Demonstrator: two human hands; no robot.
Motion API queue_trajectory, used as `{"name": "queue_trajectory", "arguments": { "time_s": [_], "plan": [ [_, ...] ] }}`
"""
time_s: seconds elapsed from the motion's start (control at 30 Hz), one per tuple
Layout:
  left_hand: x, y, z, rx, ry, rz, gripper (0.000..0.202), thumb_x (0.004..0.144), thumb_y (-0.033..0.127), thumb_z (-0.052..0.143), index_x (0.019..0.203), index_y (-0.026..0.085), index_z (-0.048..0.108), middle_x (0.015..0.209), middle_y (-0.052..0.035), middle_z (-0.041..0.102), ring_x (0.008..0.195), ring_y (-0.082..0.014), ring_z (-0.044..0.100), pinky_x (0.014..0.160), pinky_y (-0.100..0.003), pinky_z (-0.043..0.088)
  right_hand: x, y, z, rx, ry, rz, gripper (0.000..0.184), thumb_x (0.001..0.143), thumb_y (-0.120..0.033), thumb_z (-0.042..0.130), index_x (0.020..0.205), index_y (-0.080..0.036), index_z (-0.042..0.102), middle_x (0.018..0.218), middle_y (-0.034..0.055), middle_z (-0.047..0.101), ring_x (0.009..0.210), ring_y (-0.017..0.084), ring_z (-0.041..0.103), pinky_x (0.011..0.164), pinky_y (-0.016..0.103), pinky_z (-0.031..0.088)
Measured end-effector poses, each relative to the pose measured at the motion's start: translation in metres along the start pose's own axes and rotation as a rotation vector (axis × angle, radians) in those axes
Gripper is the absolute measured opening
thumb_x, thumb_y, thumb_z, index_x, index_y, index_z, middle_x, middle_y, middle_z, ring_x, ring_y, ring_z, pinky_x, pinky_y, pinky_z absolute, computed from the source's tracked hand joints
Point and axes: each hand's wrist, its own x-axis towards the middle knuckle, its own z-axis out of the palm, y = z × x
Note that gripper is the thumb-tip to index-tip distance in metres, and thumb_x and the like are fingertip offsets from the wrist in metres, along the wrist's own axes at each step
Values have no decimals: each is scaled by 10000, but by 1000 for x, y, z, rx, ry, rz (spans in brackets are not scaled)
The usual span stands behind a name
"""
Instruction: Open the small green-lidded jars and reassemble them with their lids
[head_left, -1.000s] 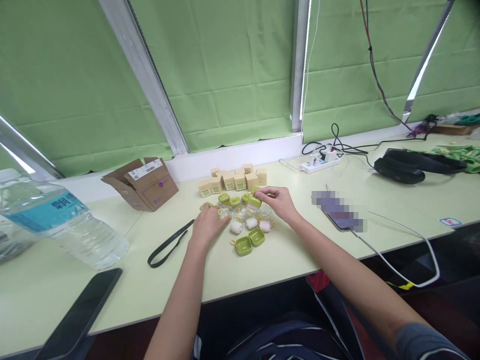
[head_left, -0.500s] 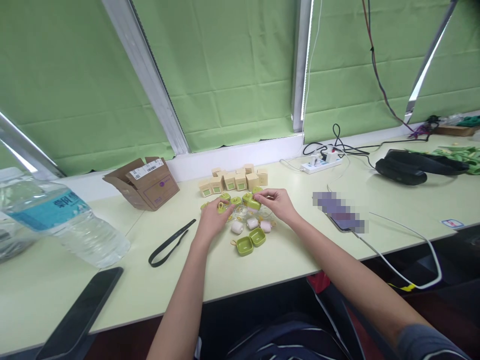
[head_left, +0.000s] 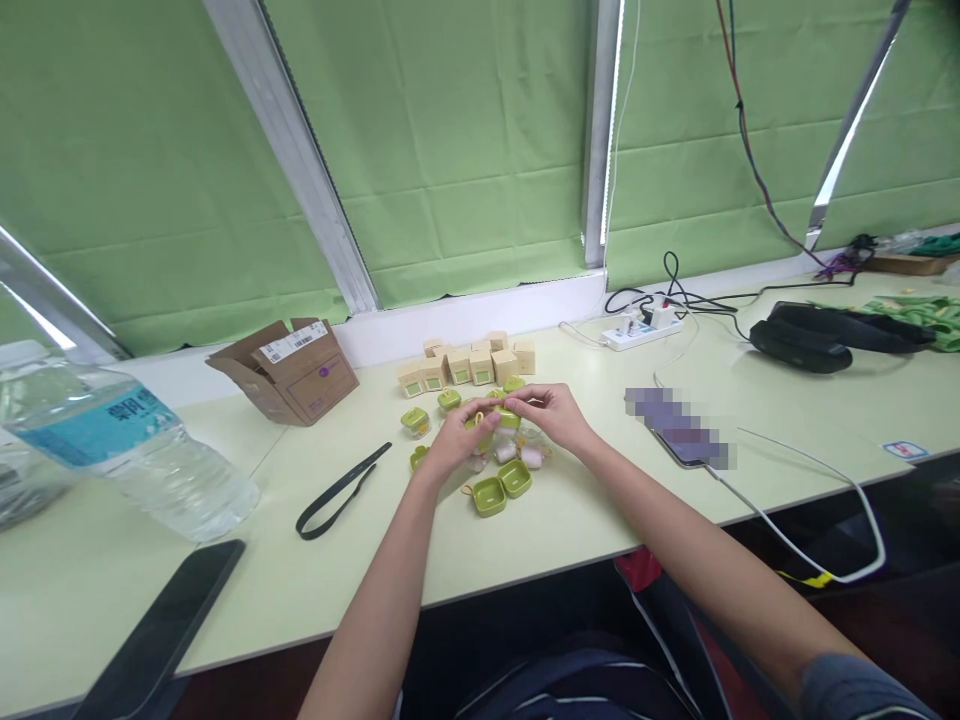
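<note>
L hand [head_left: 456, 438] moved in nr R hand [head_left: 556, 416], R gripping grn case [head_left: 508, 419].

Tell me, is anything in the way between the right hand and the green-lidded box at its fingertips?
Nothing visible stands between the right hand and the green-lidded box: its fingertips are right at the lid. The left hand is close on the other side.
</note>
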Motion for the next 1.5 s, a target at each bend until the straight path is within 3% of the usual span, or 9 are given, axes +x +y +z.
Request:
{"name": "queue_trajectory", "arguments": {
  "time_s": [0.3, 0.47, 0.6, 0.8, 0.9, 1.07, 1.17, 1.5],
  "plan": [
    [-15, 4, 9, 4, 82, 17, 488, 770, 490, 708, 1161, 197, 710, 1070, -102, 692, 968, -271, 656, 825, -383, 548, -1, 1, -1, 20, -91, -31, 338, 745, -496, 756, 897, -195, 778, 908, 62, 760, 866, 214, 691, 815, 359, 565],
    [-15, -1, 8, -29, 102, 24, 473, 771, 479, 711, 1142, 186, 704, 1053, -99, 690, 971, -263, 655, 835, -384, 545, 0, 1, -3, 24, -71, -74, 359, 786, -467, 731, 1029, -202, 737, 996, 68, 726, 929, 196, 657, 796, 322, 551],
    [-13, -5, 7, -69, 126, 17, 471, 797, 493, 682, 1146, 177, 681, 1091, -102, 688, 995, -251, 643, 836, -362, 539, -1, 1, -4, 1, -132, -67, 432, 827, -473, 690, 1173, -215, 660, 1063, 77, 689, 978, 196, 638, 774, 305, 549],
    [-11, -7, 6, -82, 174, 18, 506, 797, 511, 678, 1169, 169, 649, 1125, -114, 686, 1014, -252, 645, 857, -363, 526, -3, 8, 0, -142, -180, -70, 593, 733, -457, 786, 1254, -239, 605, 1166, 83, 649, 938, 183, 638, 822, 327, 553],
    [-11, -8, 7, -101, 166, 33, 495, 804, 511, 670, 1178, 189, 639, 1120, -104, 681, 1004, -241, 648, 859, -362, 528, -3, 11, 2, -192, -192, -59, 635, 705, -447, 810, 1267, -241, 601, 1086, 64, 662, 880, 177, 638, 817, 338, 557],
    [-12, -9, 9, -164, 102, 8, 522, 827, 521, 646, 1231, 197, 577, 1133, -102, 638, 937, -219, 638, 698, -320, 563, -3, 10, 3, -202, -201, -71, 558, 751, -461, 769, 1244, -234, 636, 868, 10, 660, 780, 161, 623, 748, 308, 551],
    [-12, -8, 11, -235, 79, -16, 550, 820, 523, 657, 1252, 201, 549, 1168, -109, 608, 881, -203, 632, 606, -290, 560, -3, 7, 4, -157, -195, -60, 531, 760, -457, 761, 1230, -234, 651, 931, 24, 683, 804, 162, 636, 738, 295, 551],
    [-12, -5, 9, -297, 97, -73, 649, 795, 535, 687, 1340, 217, 534, 1244, -125, 587, 800, -182, 641, 577, -279, 551, 0, 9, 0, -44, -126, -24, 571, 719, -417, 798, 1226, -206, 642, 999, 59, 694, 872, 179, 658, 778, 315, 580]
  ]
}}
